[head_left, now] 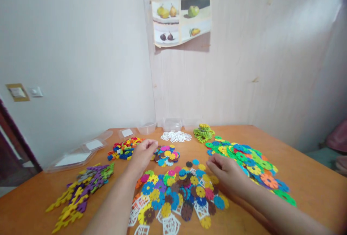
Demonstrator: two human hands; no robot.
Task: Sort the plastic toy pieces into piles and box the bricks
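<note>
My left hand (142, 155) is held above the table with its fingers pinched together. It hovers between a pile of small red, yellow and blue plastic pieces (123, 148) and a small heap of notched discs (166, 154). My right hand (223, 170) has its fingers curled in, at the right edge of a large mixed pile of colourful notched discs (166, 199). Whatever either hand holds, if anything, is hidden behind the fingers. White lattice pieces (171, 225) lie among the discs of the large pile, mostly at its near side.
Larger flower-shaped discs (255, 170) spread along the right. Yellow and purple toothed strips (78, 195) lie at the left. White lattice pieces (176, 136) and green pieces (203, 134) sit at the back, near clear plastic tubs (172, 123). Clear lids (73, 160) line the left edge.
</note>
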